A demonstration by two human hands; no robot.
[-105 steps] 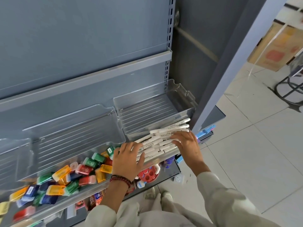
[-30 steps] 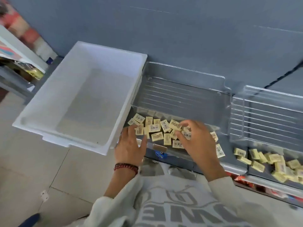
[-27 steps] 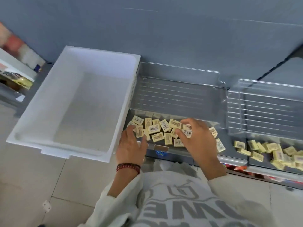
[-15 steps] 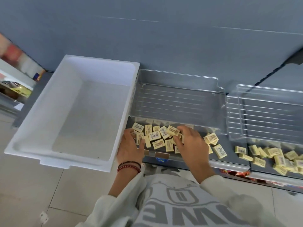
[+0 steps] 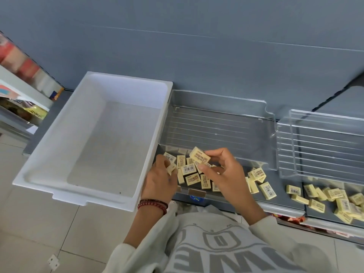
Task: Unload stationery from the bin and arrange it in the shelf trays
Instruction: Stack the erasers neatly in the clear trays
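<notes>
At the far left edge a blurred rack of coloured goods [image 5: 21,79] stands beyond the white bin [image 5: 59,123]. The bin fills the left half of the frame, with a few dark specks on its floor and its right wall just beside the clear tray [image 5: 216,125] at the centre. A heap of yellow blocks [image 5: 192,175] (small, pale, barcode labels on several) lies at that tray's near end, partly covered by both hands. More loose blocks [image 5: 263,184] lie toward its lower right corner. At the right edge a second clear tray [image 5: 319,138] holds another scatter of blocks [image 5: 338,200] at its near end. The left hand [image 5: 160,182], with a red bead bracelet [image 5: 152,205] on the wrist, is curled at the heap's left side and pinches a small block [image 5: 171,168] in its fingertips. The right hand [image 5: 226,174] is just right of it and grips a lifted block [image 5: 199,158] between thumb and fingertips, tilted and raised clear of the heap. Its wrist hides part of the tray's front lip. Both trays sit on a grey shelf [image 5: 283,205] backed by a plain grey panel [image 5: 197,46] that spans the upper frame. Pale floor tiles [image 5: 39,223] show at the lower left, and a light sweatshirt with grey lettering [image 5: 206,249] fills the bottom centre.
</notes>
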